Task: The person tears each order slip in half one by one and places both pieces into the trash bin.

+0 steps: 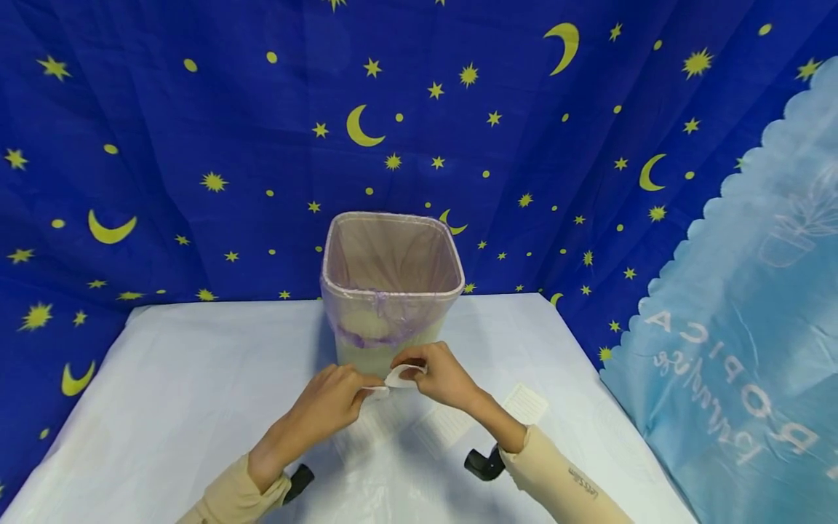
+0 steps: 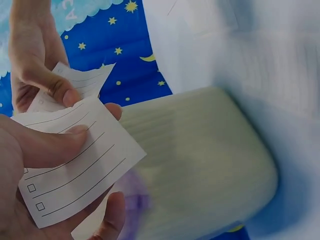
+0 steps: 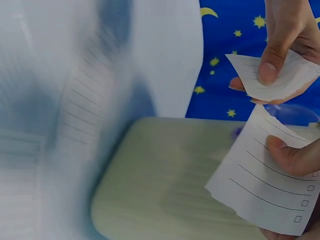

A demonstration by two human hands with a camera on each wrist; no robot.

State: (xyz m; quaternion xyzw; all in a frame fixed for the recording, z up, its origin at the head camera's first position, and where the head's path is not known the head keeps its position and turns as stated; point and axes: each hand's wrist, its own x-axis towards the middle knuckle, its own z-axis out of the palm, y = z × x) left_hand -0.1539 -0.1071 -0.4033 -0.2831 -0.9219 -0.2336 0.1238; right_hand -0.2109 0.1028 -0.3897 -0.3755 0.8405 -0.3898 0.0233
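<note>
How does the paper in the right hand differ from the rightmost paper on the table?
The held paper is pinched in the right hand, off the table; the rightmost paper lies on it. The held paper bends in the head view, while the rightmost paper looks flat. The held paper has a ragged edge; the rightmost paper's visible edges look straight. Both are pale, with printed lines.

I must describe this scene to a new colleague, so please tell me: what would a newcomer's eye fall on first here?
Probably the blue cloth with yellow moons and stars, filling much of the background behind the table. Then perhaps the bin, standing on the table with a purple liner over its rim. Just in front of it, the left hand and right hand each pinch a lined paper.
</note>
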